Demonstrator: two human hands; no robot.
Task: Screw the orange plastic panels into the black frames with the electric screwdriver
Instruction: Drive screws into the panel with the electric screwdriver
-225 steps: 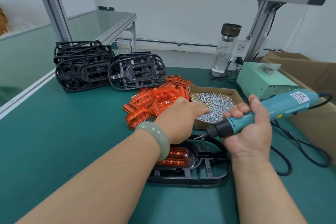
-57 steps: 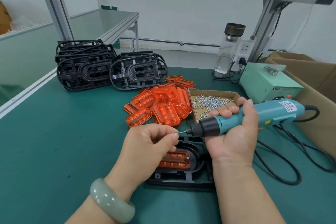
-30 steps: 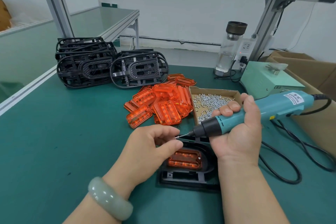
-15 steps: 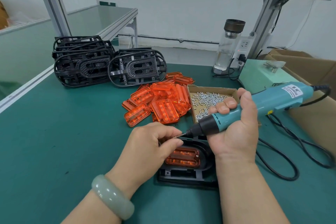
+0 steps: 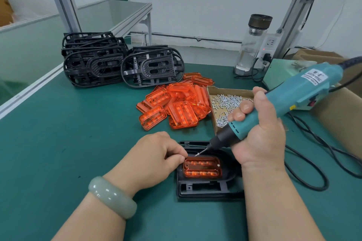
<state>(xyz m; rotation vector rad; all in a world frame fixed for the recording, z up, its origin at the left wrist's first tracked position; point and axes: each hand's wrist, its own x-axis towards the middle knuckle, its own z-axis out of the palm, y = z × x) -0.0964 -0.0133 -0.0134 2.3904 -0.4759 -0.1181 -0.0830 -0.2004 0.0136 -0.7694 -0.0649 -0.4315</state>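
- On the bench (image 5: pixel 58 143), an orange panel (image 5: pixel 202 166) is seated in a black frame (image 5: pixel 205 190).
- The screwdriver (image 5: pixel 293 92) is clasped by the right grip (image 5: pixel 260 143).
- The left grip (image 5: pixel 154 154) is curled; whether anything is held cannot be told.

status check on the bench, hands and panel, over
Right hand grips electric screwdriver, screw on bit tip at orange panel's far edge. Left hand curled at panel's left end. Panel seated in black frame. Nothing in the way.

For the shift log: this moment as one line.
right hand grips screwdriver | screw on tip, at panel's edge | left hand curled beside panel | panel in frame
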